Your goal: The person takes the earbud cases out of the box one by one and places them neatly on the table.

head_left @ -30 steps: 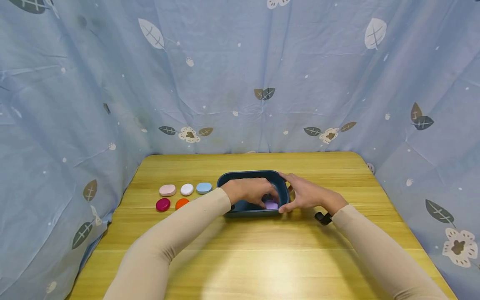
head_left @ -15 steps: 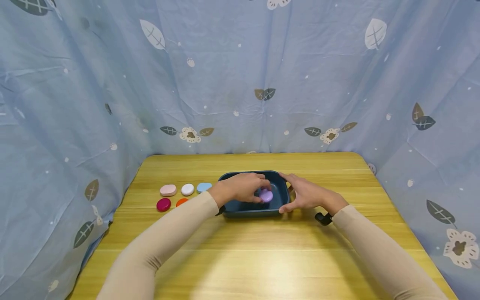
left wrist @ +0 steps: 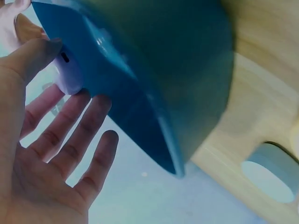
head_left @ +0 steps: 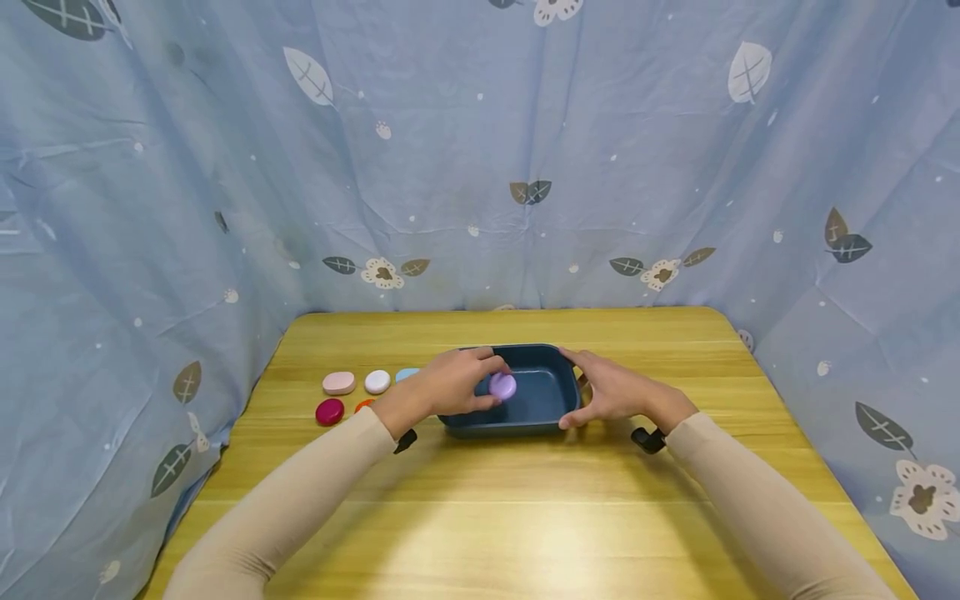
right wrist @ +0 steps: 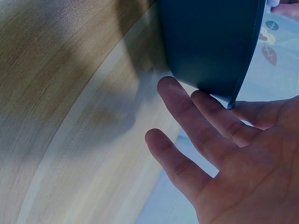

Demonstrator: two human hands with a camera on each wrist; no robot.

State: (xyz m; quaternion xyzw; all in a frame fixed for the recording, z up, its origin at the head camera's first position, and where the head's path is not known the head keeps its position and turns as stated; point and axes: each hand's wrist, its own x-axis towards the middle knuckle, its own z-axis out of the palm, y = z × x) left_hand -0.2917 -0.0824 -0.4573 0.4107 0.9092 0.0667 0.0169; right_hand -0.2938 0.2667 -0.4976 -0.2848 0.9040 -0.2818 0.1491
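Observation:
A dark blue rectangular tray stands mid-table. My left hand hovers over its left half and pinches a lilac oval piece between thumb and fingers, clear of the tray floor. In the left wrist view the lilac piece sits at the fingertips of the left hand, beside the tray's outer wall. My right hand presses against the tray's right end with straight fingers, thumb at the near corner. From the right wrist, the right hand touches the tray wall.
Left of the tray lie oval pieces: pink, white, light blue, magenta and orange, the last two partly hidden by my left arm. The wooden table is walled by a blue leaf-print curtain.
My left hand has lifted the lilac piece off the tray floor and carried it up and to the left. The right hand has stayed at the tray's right end.

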